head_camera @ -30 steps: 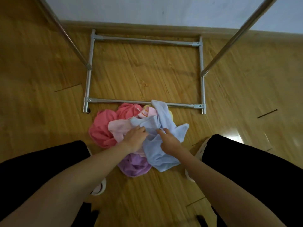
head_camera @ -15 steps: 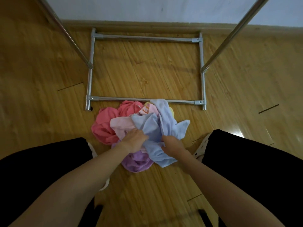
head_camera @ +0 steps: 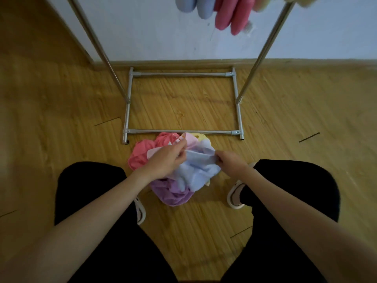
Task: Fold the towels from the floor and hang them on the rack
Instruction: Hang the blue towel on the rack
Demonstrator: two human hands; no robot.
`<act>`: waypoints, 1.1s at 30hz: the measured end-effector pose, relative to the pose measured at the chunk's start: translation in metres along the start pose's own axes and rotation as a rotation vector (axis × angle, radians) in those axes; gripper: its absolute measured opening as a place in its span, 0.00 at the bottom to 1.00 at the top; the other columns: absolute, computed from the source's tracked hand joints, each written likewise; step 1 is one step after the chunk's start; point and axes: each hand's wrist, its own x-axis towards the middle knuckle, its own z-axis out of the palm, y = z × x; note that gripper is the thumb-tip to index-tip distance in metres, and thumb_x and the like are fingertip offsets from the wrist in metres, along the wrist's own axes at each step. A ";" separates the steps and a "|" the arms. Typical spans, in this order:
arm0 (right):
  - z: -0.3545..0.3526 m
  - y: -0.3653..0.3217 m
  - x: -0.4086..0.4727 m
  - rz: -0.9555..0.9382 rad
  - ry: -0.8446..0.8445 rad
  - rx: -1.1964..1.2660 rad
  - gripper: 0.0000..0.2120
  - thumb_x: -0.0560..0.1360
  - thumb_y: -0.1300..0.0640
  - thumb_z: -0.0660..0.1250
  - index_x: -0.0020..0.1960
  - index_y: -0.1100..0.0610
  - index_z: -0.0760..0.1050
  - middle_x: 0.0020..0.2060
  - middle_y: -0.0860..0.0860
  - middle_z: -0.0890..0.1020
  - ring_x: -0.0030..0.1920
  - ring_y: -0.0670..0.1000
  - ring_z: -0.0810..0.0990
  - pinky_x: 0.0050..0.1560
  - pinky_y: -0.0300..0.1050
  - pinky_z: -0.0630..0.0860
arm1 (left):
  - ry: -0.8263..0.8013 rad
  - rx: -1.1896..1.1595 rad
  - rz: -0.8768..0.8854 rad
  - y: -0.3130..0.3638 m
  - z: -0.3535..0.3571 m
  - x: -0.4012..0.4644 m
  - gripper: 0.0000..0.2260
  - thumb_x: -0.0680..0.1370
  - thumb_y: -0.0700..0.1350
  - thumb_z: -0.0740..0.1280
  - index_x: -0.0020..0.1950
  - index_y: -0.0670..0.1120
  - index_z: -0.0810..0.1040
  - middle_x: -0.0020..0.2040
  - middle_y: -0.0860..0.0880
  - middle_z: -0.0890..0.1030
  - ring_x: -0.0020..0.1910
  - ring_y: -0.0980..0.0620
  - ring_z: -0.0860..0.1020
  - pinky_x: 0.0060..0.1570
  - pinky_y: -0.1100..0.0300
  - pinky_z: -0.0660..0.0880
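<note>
A light blue towel (head_camera: pixel 199 170) hangs stretched between my hands above the pile on the floor. My left hand (head_camera: pixel 166 160) pinches one end of its top edge. My right hand (head_camera: pixel 229 161) pinches the other end. Beneath lie a coral pink towel (head_camera: pixel 140 156), a purple towel (head_camera: pixel 173 194), a pale pink one (head_camera: pixel 191 139) and a yellow one (head_camera: pixel 202 137). The metal rack (head_camera: pixel 183 131) stands just beyond the pile. Folded blue towels (head_camera: pixel 195 6) and pink towels (head_camera: pixel 230 13) hang from its top.
The rack's two slanted uprights (head_camera: pixel 98 48) rise at left and right. A white wall (head_camera: pixel 163 37) and baseboard run behind it. My legs in black trousers flank the pile, with white slippers (head_camera: pixel 234 198) on the wooden floor (head_camera: pixel 61 119).
Both hands lifted the blue towel off the pile and spread apart along its edge. The view tilted up, bringing the hung towels at the top into sight.
</note>
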 end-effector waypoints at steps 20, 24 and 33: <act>-0.058 -0.006 -0.115 0.021 0.257 0.217 0.11 0.79 0.60 0.61 0.38 0.57 0.68 0.43 0.55 0.73 0.46 0.56 0.71 0.43 0.44 0.61 | 0.888 -0.784 -0.203 0.128 -0.160 -0.069 0.18 0.71 0.37 0.72 0.29 0.49 0.66 0.26 0.54 0.66 0.29 0.58 0.64 0.33 0.65 0.63; -0.089 -0.040 -0.138 -0.023 0.319 0.370 0.15 0.81 0.57 0.57 0.36 0.58 0.68 0.31 0.51 0.72 0.34 0.53 0.71 0.36 0.49 0.64 | 0.884 -0.694 -0.198 0.130 -0.177 -0.074 0.17 0.71 0.38 0.72 0.31 0.49 0.67 0.28 0.52 0.67 0.29 0.58 0.65 0.32 0.67 0.64; -0.195 -0.152 -0.194 -0.271 0.575 0.826 0.21 0.83 0.56 0.55 0.35 0.66 0.67 0.26 0.53 0.66 0.27 0.48 0.66 0.27 0.41 0.63 | 0.456 -0.289 0.034 0.154 -0.163 -0.064 0.13 0.72 0.35 0.71 0.37 0.50 0.73 0.31 0.53 0.74 0.27 0.64 0.69 0.31 0.70 0.64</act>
